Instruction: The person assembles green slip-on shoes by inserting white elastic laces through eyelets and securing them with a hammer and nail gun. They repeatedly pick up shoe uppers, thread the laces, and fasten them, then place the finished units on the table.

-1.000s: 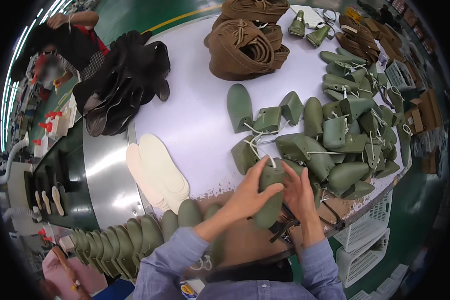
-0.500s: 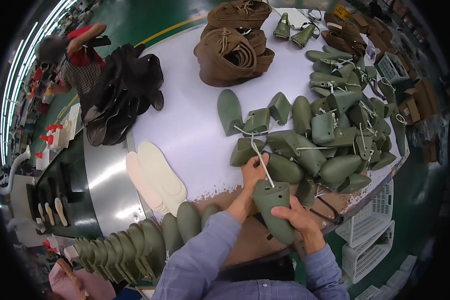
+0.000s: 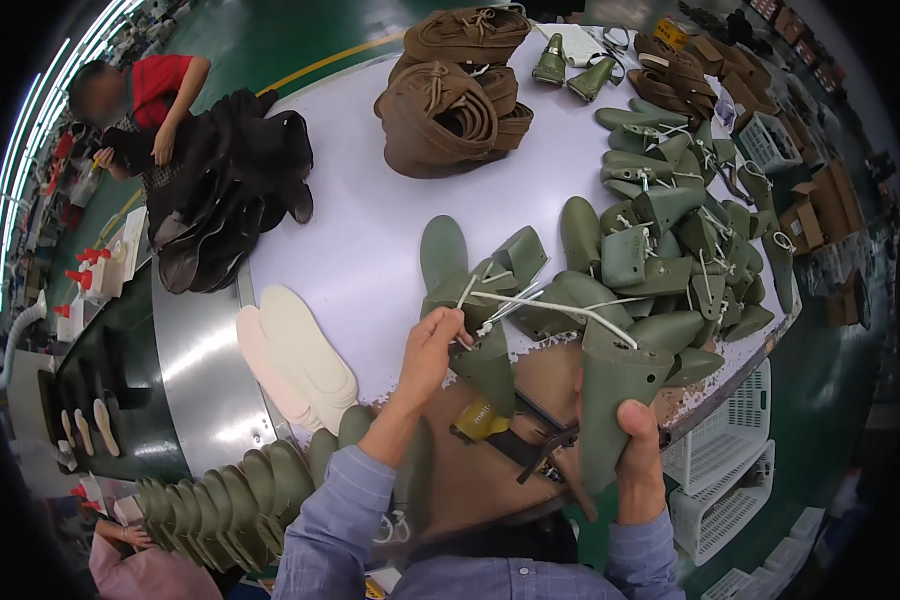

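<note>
My right hand (image 3: 642, 455) is wrapped round a green shoe last (image 3: 610, 400), its flat, holed end up and its toe down. A white cord (image 3: 540, 303) runs from the top of that last across to my left hand (image 3: 435, 345), whose fingers are pinched on the cord's far end. Close by my left fingers another green last (image 3: 488, 365) points down, partly covered by them. Thin silvery rods (image 3: 520, 298) show beside the cord; their kind is unclear. A heap of corded green lasts (image 3: 670, 260) lies to the right.
Brown shoes (image 3: 440, 120) stand at the back, black shoe uppers (image 3: 230, 190) at left. Pale insoles (image 3: 305, 345) lie near a row of lasts (image 3: 230, 500). A yellow-and-black tool (image 3: 480, 420) lies in front. White crates (image 3: 720, 450) stand right. A co-worker (image 3: 165, 95) is far left.
My hands have moved apart, the right one carrying the last to the right, the left one shifting left with the cord. The cord now stretches nearly level. The co-worker's arm has lowered.
</note>
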